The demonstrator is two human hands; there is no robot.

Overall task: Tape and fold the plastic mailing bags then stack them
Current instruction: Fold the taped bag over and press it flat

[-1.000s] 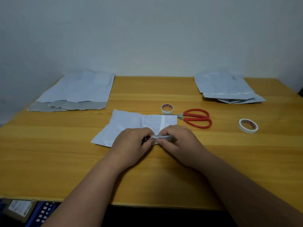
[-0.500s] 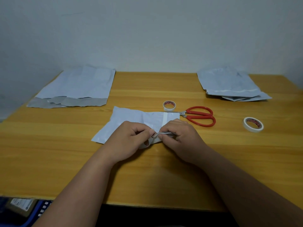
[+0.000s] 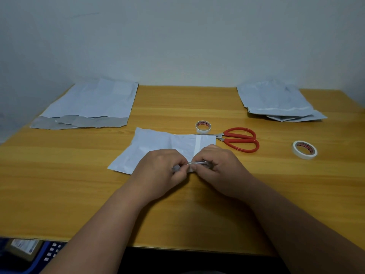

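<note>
Your left hand [image 3: 160, 169] and right hand [image 3: 219, 167] both pinch the near edge of the folded bag [image 3: 158, 145] on the table [image 3: 79, 184], scissors [image 3: 240, 139] just right of it

pale blue-grey mailing bag [image 3: 158, 147] with white strip, red-handled scissors [image 3: 240, 139], white tape rolls [image 3: 304, 149], wood-grain yellow table [image 3: 59, 184].

White folded mailing bag [image 3: 158, 147] lies flat mid-table.
</note>
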